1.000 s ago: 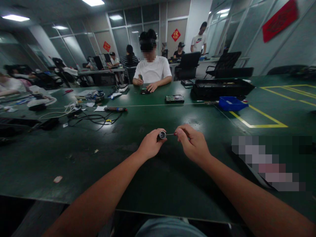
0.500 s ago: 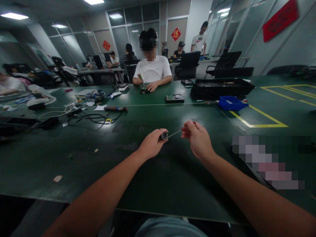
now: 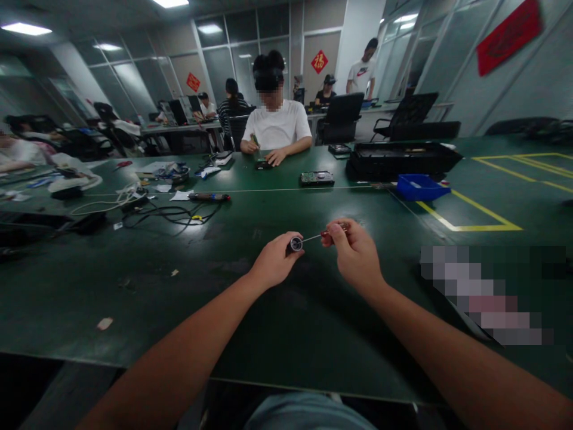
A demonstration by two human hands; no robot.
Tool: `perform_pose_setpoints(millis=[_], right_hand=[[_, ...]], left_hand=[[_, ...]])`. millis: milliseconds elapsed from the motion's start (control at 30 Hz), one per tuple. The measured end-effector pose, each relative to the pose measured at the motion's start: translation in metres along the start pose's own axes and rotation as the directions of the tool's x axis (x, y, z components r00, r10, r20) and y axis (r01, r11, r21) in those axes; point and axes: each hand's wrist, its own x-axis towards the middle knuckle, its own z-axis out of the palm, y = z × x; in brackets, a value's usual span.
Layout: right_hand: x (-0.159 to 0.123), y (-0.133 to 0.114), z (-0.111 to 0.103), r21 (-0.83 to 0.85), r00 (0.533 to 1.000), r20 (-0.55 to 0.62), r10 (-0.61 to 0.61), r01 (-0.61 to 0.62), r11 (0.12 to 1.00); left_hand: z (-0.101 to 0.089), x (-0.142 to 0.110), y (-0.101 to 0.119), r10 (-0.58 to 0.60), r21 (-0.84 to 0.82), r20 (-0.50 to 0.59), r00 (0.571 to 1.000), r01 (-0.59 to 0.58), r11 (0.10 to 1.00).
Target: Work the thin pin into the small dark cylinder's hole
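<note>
Green worktop (image 3: 250, 340) below — my left grip (image 3: 276, 261) holds dark cylinder (image 3: 296, 243), right grip (image 3: 356, 257) pinches red-handled screwdriver (image 3: 326, 233).

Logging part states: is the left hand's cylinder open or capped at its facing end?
Open: the cylinder in the left hand shows a pale rim around a darker hollow.

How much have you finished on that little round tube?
Already done, it seems: the end of the dark tube is open. In hand: the left hand holds the tube, and the right hand holds a thin red-handled tool, its metal shaft reaching that end. Left: probably more work there, since the tool is at it; how much, I can't tell.
</note>
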Motion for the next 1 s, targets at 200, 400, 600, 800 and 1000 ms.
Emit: perform_pose_setpoints(millis=[200, 400, 600, 800, 1000], right_hand=[[0.001, -0.011, -0.005, -0.289, 1.0, -0.007, 0.011, -0.013, 0.957], [-0.003, -0.008, -0.006, -0.259, 0.977, 0.166, -0.131, 0.171, 0.95], [-0.005, -0.005, -0.004, -0.152, 0.988, 0.142, -0.066, 0.087, 0.985], [0.005, 0.009, 0.002, 0.274, 0.989, 0.053, 0.141, -0.15, 0.95], [0.012, 0.017, -0.001, 0.368, 0.951, -0.032, 0.308, -0.275, 0.888]], left_hand=[[0.001, 0.001, -0.006, 0.025, 0.026, -0.035, 0.999, -0.024, 0.999], [0.002, 0.002, -0.009, 0.032, 0.031, -0.042, 0.999, -0.031, 0.999], [0.003, 0.002, -0.009, 0.03, 0.028, -0.034, 0.999, -0.029, 0.999], [-0.004, 0.003, -0.003, 0.075, 0.058, -0.021, 0.997, -0.074, 0.996], [-0.004, 0.002, -0.001, 0.106, 0.082, 0.04, 0.994, -0.109, 0.991]])
